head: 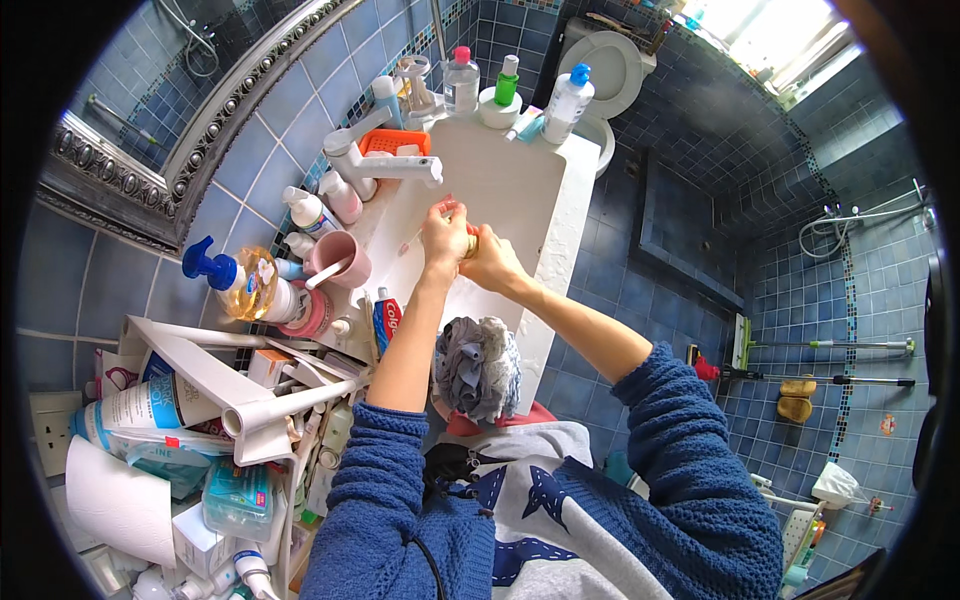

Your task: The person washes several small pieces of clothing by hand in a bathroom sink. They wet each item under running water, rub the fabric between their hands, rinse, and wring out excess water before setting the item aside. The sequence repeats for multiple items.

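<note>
Over the white sink basin [510,176], my left hand [445,238] and my right hand [493,261] are pressed together, fingers curled. Between them shows a small cream and reddish item [472,241], mostly covered by my fingers, so its kind is unclear. The white single-lever faucet [401,168] reaches out above and left of my hands. A crumpled bundle of grey and white cloth [478,367] sits at the near end of the basin, between my forearms. Beside my left forearm lies a Colgate toothpaste tube [386,321].
Along the wall stand a pink cup [346,259], a pump bottle of amber liquid [251,283] and an orange soap tray [391,141]. Several bottles, including a blue-capped one [568,105], line the far rim. A crowded white shelf rack [292,405] is at left, a toilet [600,71] beyond.
</note>
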Demonstrator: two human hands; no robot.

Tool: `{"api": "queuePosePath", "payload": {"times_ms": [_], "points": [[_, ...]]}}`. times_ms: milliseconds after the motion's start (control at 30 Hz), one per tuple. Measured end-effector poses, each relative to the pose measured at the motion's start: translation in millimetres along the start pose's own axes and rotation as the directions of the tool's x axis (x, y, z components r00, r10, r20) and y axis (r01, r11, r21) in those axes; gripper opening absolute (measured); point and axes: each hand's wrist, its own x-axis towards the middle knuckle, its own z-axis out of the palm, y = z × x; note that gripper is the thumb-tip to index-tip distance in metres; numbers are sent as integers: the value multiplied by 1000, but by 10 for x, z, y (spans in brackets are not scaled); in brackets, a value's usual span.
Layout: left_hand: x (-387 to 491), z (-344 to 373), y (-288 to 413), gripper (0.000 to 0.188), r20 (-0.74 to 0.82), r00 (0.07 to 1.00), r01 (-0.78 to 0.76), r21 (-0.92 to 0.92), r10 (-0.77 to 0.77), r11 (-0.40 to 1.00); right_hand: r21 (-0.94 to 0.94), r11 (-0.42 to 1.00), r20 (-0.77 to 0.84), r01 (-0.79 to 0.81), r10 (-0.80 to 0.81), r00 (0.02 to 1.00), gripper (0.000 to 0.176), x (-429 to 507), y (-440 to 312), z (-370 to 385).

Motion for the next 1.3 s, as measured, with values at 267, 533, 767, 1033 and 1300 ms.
{"api": "queuePosePath", "payload": {"times_ms": [267, 533, 767, 1033, 1300], "points": [[-261, -317, 612, 53, 452, 892, 160, -312, -1, 937, 375, 927, 292, -24, -94, 952, 43, -198, -327, -634], [-384, -400, 958, 52, 771, 512, 224, -546, 380, 807, 494, -34, 681, -869, -606, 411, 45, -220, -369, -557], [-407, -419, 1073, 48, 744, 549, 49, -483, 380, 874, 672, 155, 660, -724, -570, 490, 34, -365, -533, -663], [-267, -158, 807, 55, 357, 922, -35, -309, 150, 950, 472, 856, 421, -211, -9, 907, 16, -101, -477, -469], [-117, 6, 353, 53, 196, 980, 21, -38, -13, 999, 92, 993, 81, 80, -87, 993, 39, -35, -107, -142]]}}
